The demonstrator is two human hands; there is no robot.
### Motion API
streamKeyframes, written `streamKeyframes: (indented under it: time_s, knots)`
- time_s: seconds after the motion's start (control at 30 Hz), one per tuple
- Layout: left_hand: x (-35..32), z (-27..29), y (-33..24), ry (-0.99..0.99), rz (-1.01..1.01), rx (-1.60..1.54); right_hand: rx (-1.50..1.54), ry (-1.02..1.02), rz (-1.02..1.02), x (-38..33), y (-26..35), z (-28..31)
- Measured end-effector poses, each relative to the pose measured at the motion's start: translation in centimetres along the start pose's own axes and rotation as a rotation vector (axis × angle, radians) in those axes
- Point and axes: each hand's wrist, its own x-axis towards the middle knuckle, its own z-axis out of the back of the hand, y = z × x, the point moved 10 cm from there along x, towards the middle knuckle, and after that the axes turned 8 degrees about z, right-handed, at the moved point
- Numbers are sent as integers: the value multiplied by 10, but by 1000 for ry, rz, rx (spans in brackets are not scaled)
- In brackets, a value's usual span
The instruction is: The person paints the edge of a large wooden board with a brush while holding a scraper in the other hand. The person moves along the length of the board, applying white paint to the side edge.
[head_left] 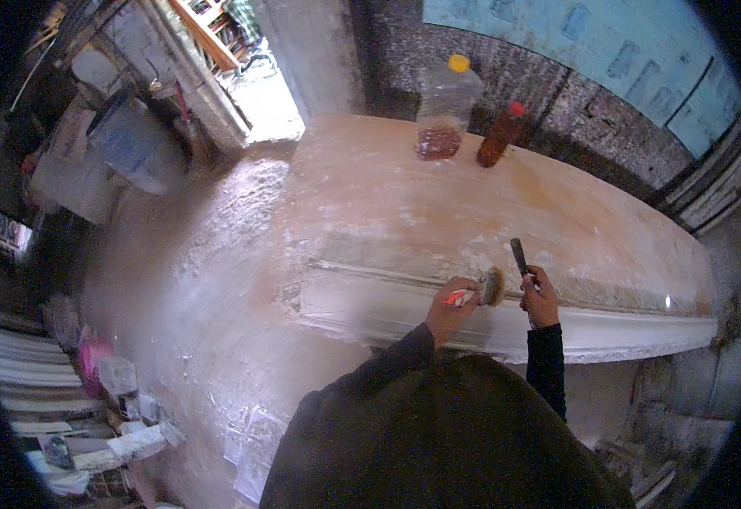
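Head view: left hand (450, 312) grips brush (494, 287), right hand (542, 299) grips dark-handled tool (518, 254).
I see both near the table's (362, 187) near edge, bottles (439, 142) well apart toward far edge.

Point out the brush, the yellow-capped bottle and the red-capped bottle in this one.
Brush (494, 288): head view, on its bristles.
Yellow-capped bottle (448, 110): head view, middle of its body.
Red-capped bottle (499, 138): head view, middle of its body.

Rough-bristled brush (494, 287) — matt, dusty tabletop (370, 182)
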Motion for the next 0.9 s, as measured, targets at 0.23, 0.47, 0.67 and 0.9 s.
streamKeyframes:
  time_s: [0.23,0.47,0.67,0.9]
  knots:
    - [-8,106,52,-164,202,261,-190,-67,23,-22,-29,81]
    - [-38,224,-85,-661,-41,645,-317,15,112,-20,-39,77]
    - [-1,47,13,-193,103,-486,-443,146,214,-10,-21,74]
    - [-4,-46,45,-117,-11,221,-879,634,238,3,-40,68]
